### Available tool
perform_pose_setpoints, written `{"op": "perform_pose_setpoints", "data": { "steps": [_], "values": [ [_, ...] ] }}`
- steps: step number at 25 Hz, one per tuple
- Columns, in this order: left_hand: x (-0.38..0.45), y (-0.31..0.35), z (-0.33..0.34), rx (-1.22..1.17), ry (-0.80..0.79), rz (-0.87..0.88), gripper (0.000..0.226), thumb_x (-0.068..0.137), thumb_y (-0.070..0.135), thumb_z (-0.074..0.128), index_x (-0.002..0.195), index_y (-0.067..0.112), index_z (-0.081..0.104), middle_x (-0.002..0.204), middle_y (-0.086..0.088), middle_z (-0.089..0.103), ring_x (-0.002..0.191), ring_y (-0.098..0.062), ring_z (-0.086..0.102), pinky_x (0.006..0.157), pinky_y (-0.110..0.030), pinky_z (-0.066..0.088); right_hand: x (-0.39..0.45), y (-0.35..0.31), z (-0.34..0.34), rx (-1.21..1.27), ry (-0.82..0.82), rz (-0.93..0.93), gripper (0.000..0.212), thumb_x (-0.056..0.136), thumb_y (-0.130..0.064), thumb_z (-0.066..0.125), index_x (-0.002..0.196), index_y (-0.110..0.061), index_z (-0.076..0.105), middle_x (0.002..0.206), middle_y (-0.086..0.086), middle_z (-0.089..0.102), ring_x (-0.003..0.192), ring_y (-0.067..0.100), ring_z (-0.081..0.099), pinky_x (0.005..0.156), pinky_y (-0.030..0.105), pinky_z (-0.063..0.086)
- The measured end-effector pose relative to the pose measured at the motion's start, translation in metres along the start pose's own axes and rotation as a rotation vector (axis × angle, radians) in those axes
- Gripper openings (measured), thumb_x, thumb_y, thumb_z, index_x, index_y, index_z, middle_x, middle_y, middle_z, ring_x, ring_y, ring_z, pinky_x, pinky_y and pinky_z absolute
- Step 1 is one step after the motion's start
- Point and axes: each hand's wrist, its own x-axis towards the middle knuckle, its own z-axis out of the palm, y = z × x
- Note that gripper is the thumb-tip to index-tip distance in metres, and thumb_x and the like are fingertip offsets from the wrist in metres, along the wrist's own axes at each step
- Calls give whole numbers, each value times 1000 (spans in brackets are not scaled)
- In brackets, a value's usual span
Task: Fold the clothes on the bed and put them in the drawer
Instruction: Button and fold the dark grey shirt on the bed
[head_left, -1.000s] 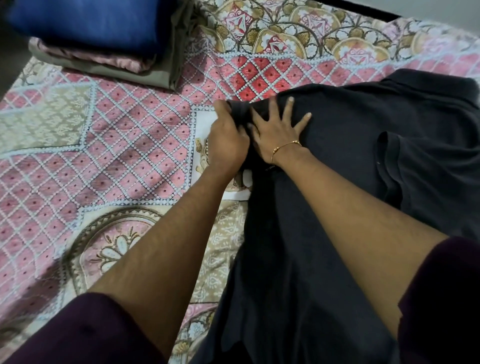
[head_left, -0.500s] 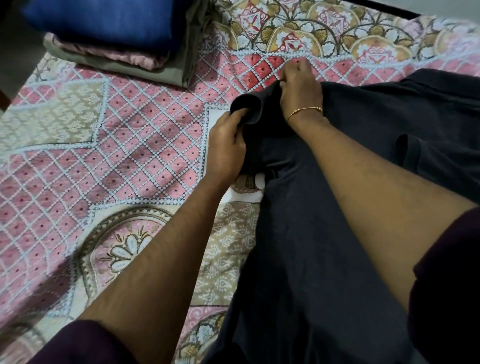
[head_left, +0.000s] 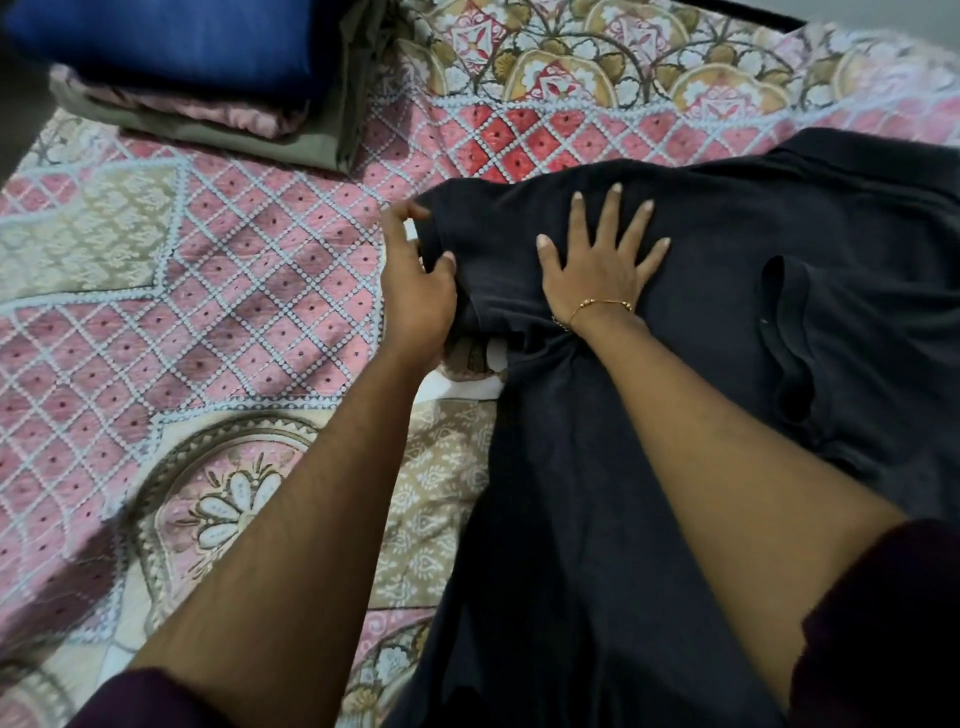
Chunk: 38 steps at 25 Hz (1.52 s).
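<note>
Pressing flat with spread fingers, right hand (head_left: 597, 265) on the folded-in sleeve of the dark shirt (head_left: 597, 519), palm down and gripping nothing; left hand (head_left: 415, 291) at the sleeve's outer edge, thumb on top and fingers curled under, pinching the cloth there; shirt spread across the right half of the bed (head_left: 208, 291), collar end toward the far right, hem running down out of view beneath the arms.

Likely step: setting the sleeve fold before the body is doubled over; drawer not in view.

Risks, as judged: soft knit apt to slide on the quilted cover once the palm lifts, letting the fold spring open; tugging with the pinching hand while the palm bears down could skew the crease or bunch the cloth at the underarm, where a small pucker already shows; other sleeve near the right side lying loosely gaped, liable to tangle in the next fold.

Room: wide stretch of patterned cover to the left of the shirt; stack of folded clothes (head_left: 208, 78) at the far left corner, well apart from the hands; far edge of the bed just beyond the collar, so little spare room that way.
</note>
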Motion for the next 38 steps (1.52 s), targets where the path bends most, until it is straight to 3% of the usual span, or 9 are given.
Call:
{"op": "perform_pose_setpoints", "data": {
  "steps": [6,9,12,20,26,29,32,35,38],
  "values": [
    [-28,41,48,263,-267,396,45,89,0,54,134,0,47,131,-14,52,125,-24,47,104,-15,29,6,20,-40,562,-106,85,49,101,-43,19,136,-23,46,149,3,35,140,22,27,114,36,20],
    [-65,62,91,575,-633,618,76,80,3,65,145,3,26,153,-18,23,139,-26,28,104,-9,20,-19,55,-85,1559,-182,302,74,100,-46,19,69,-11,76,75,7,72,74,11,69,66,17,52],
    [-108,60,135,905,-826,631,84,81,5,56,151,16,10,159,0,-5,126,-25,46,82,-28,43,-46,110,-105,1919,-89,402,77,97,-52,27,40,-16,64,44,-2,57,42,8,57,44,12,45],
    [-164,36,215,1135,-889,619,72,85,5,54,148,14,20,158,0,1,90,-25,60,62,-28,36,-71,200,-91,1343,124,526,48,81,-18,67,126,-10,51,106,2,60,96,15,58,73,20,48],
    [-161,10,221,757,-1012,555,46,81,22,57,126,16,56,148,4,37,104,-23,60,77,-30,45,-74,220,-81,998,344,637,26,88,-8,51,114,-10,55,92,-5,51,82,10,48,58,11,37],
    [-134,10,209,359,-644,393,32,73,17,47,99,17,65,106,-1,67,85,-23,66,78,-38,52,-70,229,-69,998,317,723,13,91,-12,49,100,-12,58,94,3,54,85,16,50,55,16,34],
    [-80,29,207,787,-254,583,40,84,2,41,120,11,57,128,-10,54,107,-31,56,84,-38,42,-72,230,-61,973,381,732,21,94,-18,50,103,-3,60,105,12,63,98,23,58,64,15,33],
    [-21,41,207,1182,-325,640,59,91,-1,39,146,18,29,154,-1,25,121,-35,44,89,-43,42,-75,227,-55,875,473,683,28,96,-19,48,109,4,57,113,15,63,106,27,57,75,18,33],
    [19,44,204,1393,-504,852,47,93,4,43,139,14,42,141,-11,43,122,-40,36,94,-45,36,-73,226,-49,830,592,635,27,97,-17,46,111,4,56,110,18,65,103,30,59,73,21,34]
  ]
}}
